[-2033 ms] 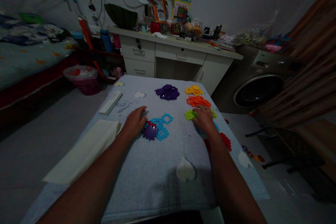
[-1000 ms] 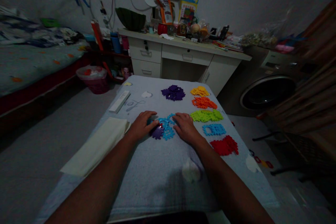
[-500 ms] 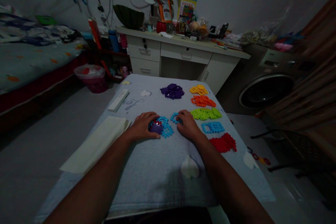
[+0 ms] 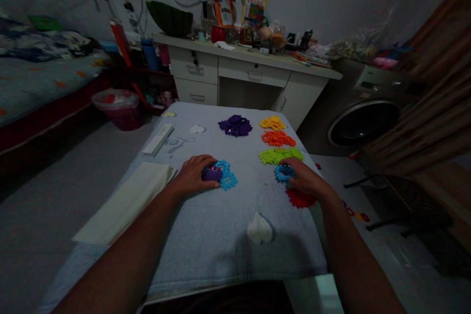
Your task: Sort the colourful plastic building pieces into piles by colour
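Note:
My left hand (image 4: 196, 175) curls around a small assembly of purple and red interlocking plastic pieces (image 4: 212, 172) left of the table's middle. Against its right side lie light-blue toothed pieces (image 4: 228, 180), one with a window-like cross. Over on the right, my right hand (image 4: 299, 176) is at the pile of blue interlocking pieces (image 4: 281, 173), thumb and fingers bent around a blue piece there. Its palm hides part of that pile. Just below it are red pieces (image 4: 300, 199), and green pieces (image 4: 275, 156) lie just above its fingers.
Orange pieces (image 4: 277, 138), yellow pieces (image 4: 272, 122) and purple pieces (image 4: 235, 126) lie in heaps toward the far side. A long white box (image 4: 158, 140) and a folded cream cloth (image 4: 127, 203) rest on the left of the cloth-covered table (image 4: 221, 240).
My right hand has moved right from the middle to the blue pile, and the blue piece it held has gone with it. My left hand stays at the assembly. The view has shifted slightly.

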`<state>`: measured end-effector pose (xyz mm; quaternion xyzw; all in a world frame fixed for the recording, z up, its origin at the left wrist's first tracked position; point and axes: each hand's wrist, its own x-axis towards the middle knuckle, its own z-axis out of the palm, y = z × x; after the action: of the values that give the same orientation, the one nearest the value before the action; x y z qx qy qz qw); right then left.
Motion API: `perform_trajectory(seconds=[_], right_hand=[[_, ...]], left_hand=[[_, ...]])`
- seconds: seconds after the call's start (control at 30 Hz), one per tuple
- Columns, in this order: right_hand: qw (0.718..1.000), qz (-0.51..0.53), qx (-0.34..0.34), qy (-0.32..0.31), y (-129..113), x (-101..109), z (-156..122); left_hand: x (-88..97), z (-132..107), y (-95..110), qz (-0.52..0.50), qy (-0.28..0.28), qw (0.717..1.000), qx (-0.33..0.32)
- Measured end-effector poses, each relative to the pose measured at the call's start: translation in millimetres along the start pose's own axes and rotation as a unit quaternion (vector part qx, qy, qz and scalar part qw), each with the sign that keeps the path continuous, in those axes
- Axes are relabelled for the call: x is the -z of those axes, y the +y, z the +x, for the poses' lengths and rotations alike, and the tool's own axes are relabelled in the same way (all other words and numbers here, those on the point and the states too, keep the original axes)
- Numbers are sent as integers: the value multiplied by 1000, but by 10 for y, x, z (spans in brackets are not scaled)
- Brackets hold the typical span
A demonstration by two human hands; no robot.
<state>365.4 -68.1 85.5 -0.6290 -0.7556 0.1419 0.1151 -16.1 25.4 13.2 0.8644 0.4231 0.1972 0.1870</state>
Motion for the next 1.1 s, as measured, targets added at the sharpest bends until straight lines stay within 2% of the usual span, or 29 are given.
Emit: perform_trajectory(seconds=[0.3, 0.47, 0.57, 0.67, 0.77, 0.87, 1.0, 1.1], right_hand=[[996, -69, -51, 23, 20, -223, 11], [994, -85, -54, 47, -63, -240, 3], [997, -71, -14, 40, -294, -225, 58], [998, -36, 59, 15, -679, -278, 184], [992, -21, 121, -12, -1101, -442, 347], [990, -35, 138, 9, -1414, -680, 501], [990, -44, 122, 58, -1587, -967, 630], [989, -42, 122, 67, -1595, -1061, 651]], left_hand=[[-28, -2, -42, -21, 16, 1000, -6], [-35, 11, -56, -38, 36, 999, -12], [-22, 20, -41, -68, 62, 996, -11], [7, 17, -24, -93, 92, 991, 8], [44, 8, -25, -88, 119, 989, 27], [77, 2, -37, -66, 131, 989, 34], [95, 6, -37, -43, 117, 991, 43], [78, 14, -33, -33, 101, 993, 50]])
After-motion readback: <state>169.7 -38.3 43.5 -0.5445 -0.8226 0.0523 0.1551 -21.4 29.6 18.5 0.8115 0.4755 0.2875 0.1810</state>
